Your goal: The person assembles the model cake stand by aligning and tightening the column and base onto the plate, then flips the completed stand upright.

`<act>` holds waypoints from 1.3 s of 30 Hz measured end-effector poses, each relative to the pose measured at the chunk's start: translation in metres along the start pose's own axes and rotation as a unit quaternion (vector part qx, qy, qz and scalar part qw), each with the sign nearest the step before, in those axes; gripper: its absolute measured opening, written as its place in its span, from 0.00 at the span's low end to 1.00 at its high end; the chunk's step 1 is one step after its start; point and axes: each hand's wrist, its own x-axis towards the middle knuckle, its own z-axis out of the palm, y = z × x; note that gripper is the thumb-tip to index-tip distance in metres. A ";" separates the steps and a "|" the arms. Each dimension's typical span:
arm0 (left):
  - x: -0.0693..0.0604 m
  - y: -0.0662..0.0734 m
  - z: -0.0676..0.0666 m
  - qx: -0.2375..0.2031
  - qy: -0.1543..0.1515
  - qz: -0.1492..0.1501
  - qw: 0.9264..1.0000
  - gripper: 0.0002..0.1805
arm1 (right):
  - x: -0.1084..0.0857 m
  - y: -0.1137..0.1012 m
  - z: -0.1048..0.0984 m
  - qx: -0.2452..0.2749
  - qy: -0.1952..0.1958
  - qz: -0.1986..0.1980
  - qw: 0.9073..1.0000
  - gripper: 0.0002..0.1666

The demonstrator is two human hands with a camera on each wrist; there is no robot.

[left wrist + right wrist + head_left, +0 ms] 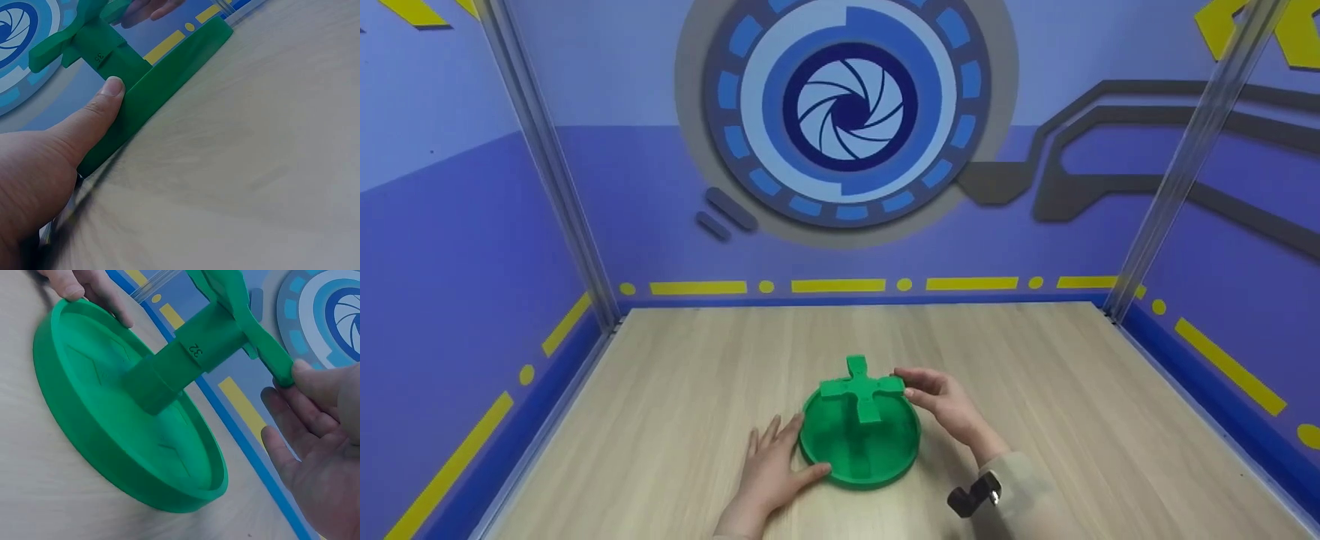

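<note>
A shallow green round dish (821, 431) with a raised rim lies on the table. From its middle rises a stepped green post (194, 349) with numbers marked on its sides, topped by a green cross-shaped piece (864, 388) with flat arms. My left hand (771, 465) holds the dish by its left side; the thumb (112, 87) lies over the rim and the fingers are spread along the edge. On the other side my right hand (949, 405) pinches the end of one cross arm between thumb and fingers. The right wrist view shows the post standing inside the dish.
The light wooden table (682, 375) is bounded by a back wall (645, 225) and side walls with blue and yellow patterns. Metal posts (544, 150) stand at the back corners. A black device (975, 495) sits at the right wrist.
</note>
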 end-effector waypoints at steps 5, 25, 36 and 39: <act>0.000 0.000 0.000 -0.001 -0.002 -0.006 1.000 0.58 | -0.003 -0.001 -0.002 0.002 -0.021 -0.007 1.000 0.27; -0.001 -0.001 0.001 0.002 0.003 0.007 1.000 0.58 | -0.015 -0.009 0.013 -0.018 -0.056 -0.008 0.998 0.29; 0.000 0.000 0.001 0.001 -0.001 0.000 1.000 0.58 | -0.021 -0.016 0.032 -0.037 -0.001 -0.013 0.999 0.28; 0.000 0.000 0.001 0.002 0.002 0.000 1.000 0.58 | -0.023 -0.018 0.038 -0.049 0.018 -0.009 0.999 0.28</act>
